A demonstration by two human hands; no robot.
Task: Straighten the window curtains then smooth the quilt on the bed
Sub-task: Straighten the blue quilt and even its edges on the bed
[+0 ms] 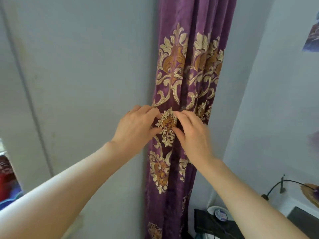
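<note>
A purple velvet curtain [188, 69] with gold and cream embroidery hangs bunched in narrow folds down the middle of the view. My left hand [136, 126] grips the curtain's left edge at mid height, fingers curled onto the fabric and thumb below a round embroidered motif. My right hand [191, 133] pinches a fold just right of that motif, fingertips pressed into the crease. Both hands sit close together, about a motif's width apart. The bed and quilt are out of view.
A pale wall [82, 83] lies left of the curtain and another pale wall [269, 100] right. Low right stand a bent black lamp arm [283, 185], a dark box [212, 221] with cables and a white round object [219, 213]. Red and blue items [6, 180] show at far left.
</note>
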